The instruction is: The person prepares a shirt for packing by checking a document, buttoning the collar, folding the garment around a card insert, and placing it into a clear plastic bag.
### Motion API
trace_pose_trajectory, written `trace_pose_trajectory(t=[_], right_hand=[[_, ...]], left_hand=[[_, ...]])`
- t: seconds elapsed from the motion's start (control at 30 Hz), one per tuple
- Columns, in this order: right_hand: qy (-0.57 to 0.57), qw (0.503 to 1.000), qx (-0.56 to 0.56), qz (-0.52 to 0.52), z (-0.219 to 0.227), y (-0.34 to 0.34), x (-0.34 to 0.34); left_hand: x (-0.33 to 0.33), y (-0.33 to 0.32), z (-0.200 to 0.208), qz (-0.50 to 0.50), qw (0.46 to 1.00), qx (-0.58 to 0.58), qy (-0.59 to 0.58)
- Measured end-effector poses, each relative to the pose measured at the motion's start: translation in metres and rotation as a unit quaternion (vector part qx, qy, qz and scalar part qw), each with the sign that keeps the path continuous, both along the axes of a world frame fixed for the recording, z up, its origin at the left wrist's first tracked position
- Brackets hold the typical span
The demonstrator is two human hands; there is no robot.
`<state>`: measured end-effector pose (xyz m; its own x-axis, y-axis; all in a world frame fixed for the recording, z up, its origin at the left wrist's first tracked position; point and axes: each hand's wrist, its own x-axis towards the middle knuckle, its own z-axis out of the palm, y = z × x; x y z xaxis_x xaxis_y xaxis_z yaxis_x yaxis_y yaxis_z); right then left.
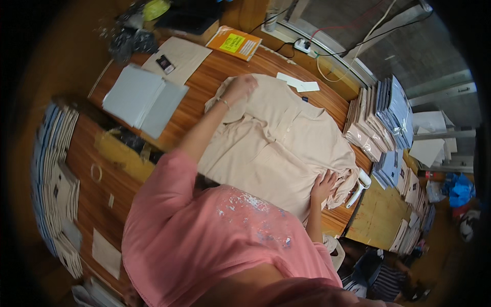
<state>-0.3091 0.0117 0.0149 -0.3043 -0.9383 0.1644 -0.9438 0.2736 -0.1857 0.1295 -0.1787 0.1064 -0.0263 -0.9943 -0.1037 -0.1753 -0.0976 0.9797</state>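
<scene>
Head view, only one: beige garment (pixel 276 153) lies spread on the wood tabletop (pixel 202 77), in front of the person. Left hand (pixel 243 89) at its far left part, fingers blurred; can't tell if the grip is closed on cloth. Right hand (pixel 322 187) palm down, fingers extended, on the near right part beside bunched fabric; grip open, pressing rather than pinching, I'd say.

Status: laid out, yes. Not folded; creases across the middle and bunching at right look unresolved. White-handled tool (pixel 360 187) just beside the bunched edge, not in either hand. Grey-white sheets (pixel 130 97) left of the garment, apart from it. Folded beige stack (pixel 363 123) and blue stack (pixel 394 115) at right.
</scene>
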Motion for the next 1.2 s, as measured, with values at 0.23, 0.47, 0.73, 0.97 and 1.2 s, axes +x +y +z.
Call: trace_pose_trajectory(t=[0.23, 0.47, 0.73, 0.97, 1.2], right_hand=[[-0.014, 1.000, -0.014, 0.003, 0.003, -0.017, 0.010], [-0.012, 1.000, -0.006, -0.021, 0.000, -0.012, 0.011], [-0.020, 0.999, -0.028, -0.004, 0.010, -0.021, 0.018], [-0.015, 0.999, -0.037, -0.006, 0.006, -0.014, 0.011], [-0.076, 0.997, -0.006, 0.009, 0.008, -0.014, 0.002]], left_hand=[[0.069, -0.179, -0.069, 0.477, 0.858, 0.135, 0.136], [0.056, -0.208, -0.062, 0.535, 0.760, 0.254, -0.266], [0.076, -0.144, -0.075, 0.471, 0.880, -0.031, 0.046], [0.064, -0.013, -0.054, 0.209, 0.890, 0.034, 0.403], [-0.001, 0.057, -0.024, -0.047, 0.785, 0.054, 0.615]])
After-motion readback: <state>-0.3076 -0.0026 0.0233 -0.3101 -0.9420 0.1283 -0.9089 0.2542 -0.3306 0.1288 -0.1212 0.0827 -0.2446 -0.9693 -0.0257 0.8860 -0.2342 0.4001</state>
